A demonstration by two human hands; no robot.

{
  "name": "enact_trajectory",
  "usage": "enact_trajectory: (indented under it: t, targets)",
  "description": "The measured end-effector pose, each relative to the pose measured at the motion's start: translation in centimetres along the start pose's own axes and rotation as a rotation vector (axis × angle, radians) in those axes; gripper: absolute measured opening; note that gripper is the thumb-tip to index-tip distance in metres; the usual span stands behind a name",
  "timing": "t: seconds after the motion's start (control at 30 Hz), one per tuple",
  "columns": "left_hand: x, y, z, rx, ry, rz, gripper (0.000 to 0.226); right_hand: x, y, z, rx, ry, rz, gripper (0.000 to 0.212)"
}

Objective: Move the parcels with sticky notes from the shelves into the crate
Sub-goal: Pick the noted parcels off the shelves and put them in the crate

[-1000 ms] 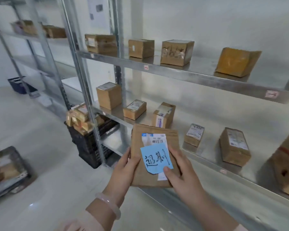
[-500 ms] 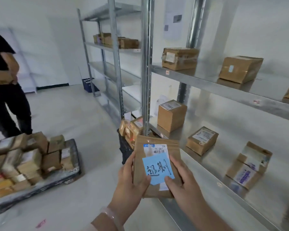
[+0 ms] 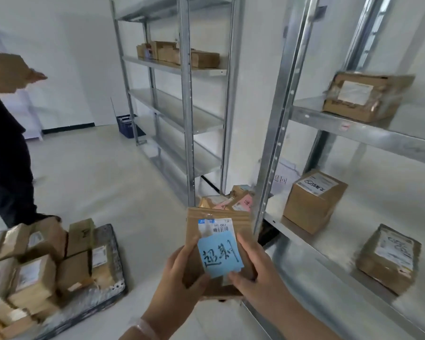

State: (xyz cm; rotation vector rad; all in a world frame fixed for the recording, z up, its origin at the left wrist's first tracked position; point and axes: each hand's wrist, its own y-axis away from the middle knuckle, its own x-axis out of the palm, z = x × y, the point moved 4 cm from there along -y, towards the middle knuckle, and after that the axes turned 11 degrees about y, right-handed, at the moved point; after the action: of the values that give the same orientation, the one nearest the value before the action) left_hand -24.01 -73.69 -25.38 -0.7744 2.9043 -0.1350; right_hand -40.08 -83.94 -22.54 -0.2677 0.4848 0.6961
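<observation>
Far left: person (image 3: pixel 6 148) in dark clothes. Near left: boxes (image 3: pixel 35 273) heaped on tray (image 3: pixel 109 244). Centre, in mid-air: parcel (image 3: pixel 241 214) with blue note (image 3: pixel 220 256), pinched at left edge by left hand (image 3: pixel 179 280), at right edge by right hand (image 3: pixel 258 278), thumb on note. Just beyond: crate (image 3: pixel 266 234) on floor, part-hidden, holding parcels (image 3: pixel 231 202). Right: shelves (image 3: pixel 368 136) carrying cartons (image 3: pixel 314 200).

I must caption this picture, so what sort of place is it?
Probably a parcel storeroom or sorting room: metal shelving holds labelled cardboard parcels, more parcels are piled on a low grey platform, and the parcel in hand bears a blue sticky note.
</observation>
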Motion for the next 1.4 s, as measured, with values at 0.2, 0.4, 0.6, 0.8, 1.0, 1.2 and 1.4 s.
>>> enact_trajectory:
  t: [0.2, 0.4, 0.6, 0.8, 1.0, 1.2, 1.4]
  targets:
    - [-5.1, -9.6, 2.2, -0.014, -0.044, 0.158, 0.085, 2.9, -7.7, 0.9, 0.08, 0.051, -0.1, 0.086]
    - [-5.2, -18.5, 3.6, -0.022, -0.081, 0.273, 0.089, 2.3, -13.5, -1.2, 0.166, 0.054, -0.194, 0.087]
    - [-4.3, -27.1, 4.4, -0.012, -0.061, 0.296, 0.091, 0.7, -21.2, -4.2, 0.239, 0.08, -0.251, 0.083]
    - [-4.8, -36.4, 5.7, -0.159, 0.099, 0.263, 0.078, 0.1, -29.3, -6.1, 0.219, 0.041, -0.236, 0.083]
    - [-2.6, -44.2, 8.9, -0.277, 0.166, 0.253, 0.071, -1.8, -35.2, -8.6, 0.311, -0.067, -0.233, 0.08]
    - [2.1, -53.6, 12.8, -0.39, 0.174, 0.401, 0.073, -3.5, -39.1, -12.6, 0.462, 0.131, -0.329, 0.079]
    - [8.3, -62.9, 18.0, -0.485, 0.117, 0.579, 0.074, -4.9, -42.2, -16.4, 0.616, 0.047, -0.479, 0.077]
